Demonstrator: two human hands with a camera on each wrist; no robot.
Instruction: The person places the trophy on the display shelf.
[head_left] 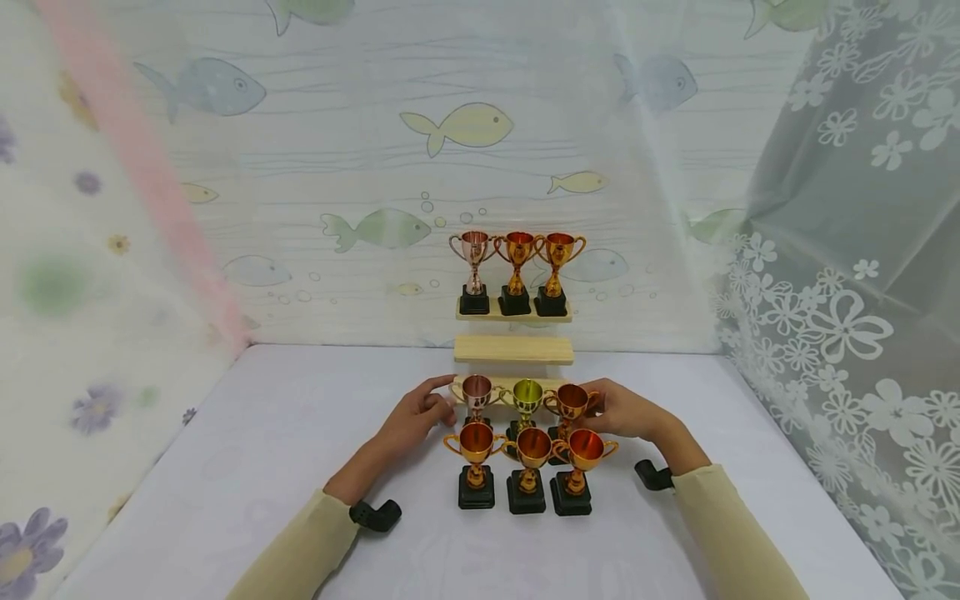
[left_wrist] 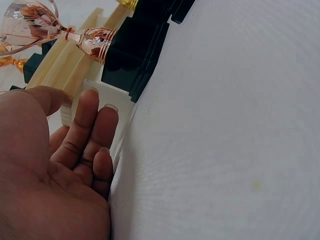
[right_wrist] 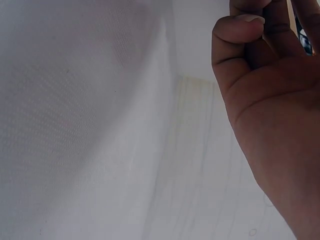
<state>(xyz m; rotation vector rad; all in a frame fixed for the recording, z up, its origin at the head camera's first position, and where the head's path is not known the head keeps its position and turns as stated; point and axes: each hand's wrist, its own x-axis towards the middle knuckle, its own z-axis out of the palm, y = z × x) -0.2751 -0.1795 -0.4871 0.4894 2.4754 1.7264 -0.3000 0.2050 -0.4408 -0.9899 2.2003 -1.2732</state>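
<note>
A stepped display stand with pale wooden boards (head_left: 513, 349) stands mid-table. At its left end is my left hand (head_left: 417, 415), thumb on the wood and fingers bent along the white side piece (left_wrist: 107, 92). My right hand (head_left: 628, 410) has its fingers curled in at the right end; their tips are hidden behind a copper trophy cup (head_left: 572, 402). Next to that one stand a yellow-gold trophy (head_left: 527, 395) and a rose-gold trophy (head_left: 477, 392), all on the cloth before the stand. A front row has three orange-gold trophies (head_left: 533, 450) with black bases.
Three more trophies (head_left: 516, 254) stand on the top board. White cloth (head_left: 300, 450) covers the table. A fish-patterned curtain (head_left: 360, 167) hangs behind, with flowered sheets at both sides. Each wrist wears a small black camera (head_left: 377, 516).
</note>
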